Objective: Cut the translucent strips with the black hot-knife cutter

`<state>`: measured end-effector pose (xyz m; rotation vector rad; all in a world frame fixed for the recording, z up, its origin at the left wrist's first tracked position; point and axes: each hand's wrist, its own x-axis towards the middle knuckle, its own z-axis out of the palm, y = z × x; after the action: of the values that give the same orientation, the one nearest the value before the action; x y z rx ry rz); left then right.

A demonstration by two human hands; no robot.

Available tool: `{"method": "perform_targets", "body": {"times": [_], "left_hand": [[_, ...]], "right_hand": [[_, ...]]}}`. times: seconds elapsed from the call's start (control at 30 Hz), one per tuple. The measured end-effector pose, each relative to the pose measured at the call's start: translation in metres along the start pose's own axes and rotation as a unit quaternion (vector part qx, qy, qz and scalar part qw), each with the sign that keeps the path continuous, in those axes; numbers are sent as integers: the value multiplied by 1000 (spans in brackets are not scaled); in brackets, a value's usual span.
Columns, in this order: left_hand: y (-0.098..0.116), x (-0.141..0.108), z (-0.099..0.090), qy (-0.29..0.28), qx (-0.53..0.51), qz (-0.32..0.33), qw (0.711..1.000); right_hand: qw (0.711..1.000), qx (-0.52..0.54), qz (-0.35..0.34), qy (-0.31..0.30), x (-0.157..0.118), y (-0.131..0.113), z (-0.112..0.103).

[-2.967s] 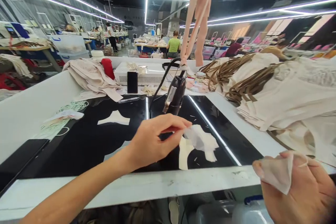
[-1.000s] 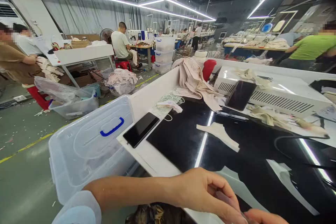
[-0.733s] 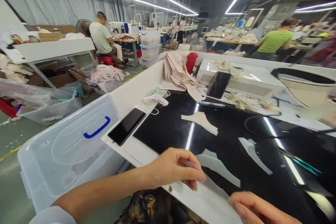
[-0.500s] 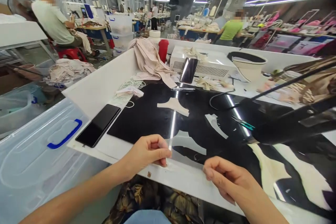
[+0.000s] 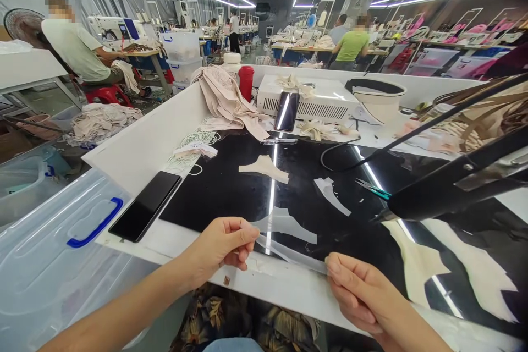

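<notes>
A thin translucent strip [image 5: 291, 256] stretches between my two hands above the front edge of the black work surface [image 5: 223, 192]. My left hand [image 5: 225, 245] pinches its left end, and my right hand [image 5: 358, 289] pinches the other end between thumb and fingers. Just beyond the strip lies a translucent cut piece [image 5: 286, 224]. Farther back are a beige cut piece [image 5: 266, 168] and a small white curved piece [image 5: 332, 196]. Two cream pieces [image 5: 418, 261] [image 5: 474, 267] lie to the right of my right hand.
A black phone [image 5: 145, 206] rests at the left edge. Green-handled snips [image 5: 377, 191] lie near a black tool arm [image 5: 449, 181] at right. Beige fabric [image 5: 231, 96], a red cup [image 5: 246, 82] and a white machine [image 5: 305, 100] stand behind. People work at distant tables.
My hands have moved slightly apart, and the strip between them now shows clearly. The view has shifted a little, and the black tool arm appears sharper.
</notes>
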<state>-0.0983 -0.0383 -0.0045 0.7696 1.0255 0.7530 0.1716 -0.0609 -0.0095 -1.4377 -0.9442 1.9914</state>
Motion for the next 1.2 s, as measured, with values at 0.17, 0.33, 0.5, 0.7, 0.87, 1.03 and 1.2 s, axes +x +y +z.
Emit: {"method": "perform_targets", "body": {"times": [0.17, 0.33, 0.5, 0.7, 0.87, 1.03, 1.2], "left_hand": [[-2, -1, -4, -10, -21, -11, 1000], [-1, -3, -1, -6, 29, 53, 998], [-2, -6, 3, -91, 79, 178, 977], [5, -6, 4, -198, 230, 366, 880], [15, -1, 11, -266, 254, 439, 820], [12, 3, 9, -255, 287, 420, 822], [5, 9, 12, -122, 144, 232, 954]], "right_hand": [[999, 24, 18, -27, -3, -3, 4], [992, -115, -40, -20, -8, 1, 9], [957, -238, -164, -7, -12, 0, -2], [945, -190, -216, 155, -3, -9, -7], [982, -99, -156, -32, 8, -6, 17], [989, 28, -135, -49, 12, -6, 35], [969, -127, -201, 73, 11, -14, 34]]}}
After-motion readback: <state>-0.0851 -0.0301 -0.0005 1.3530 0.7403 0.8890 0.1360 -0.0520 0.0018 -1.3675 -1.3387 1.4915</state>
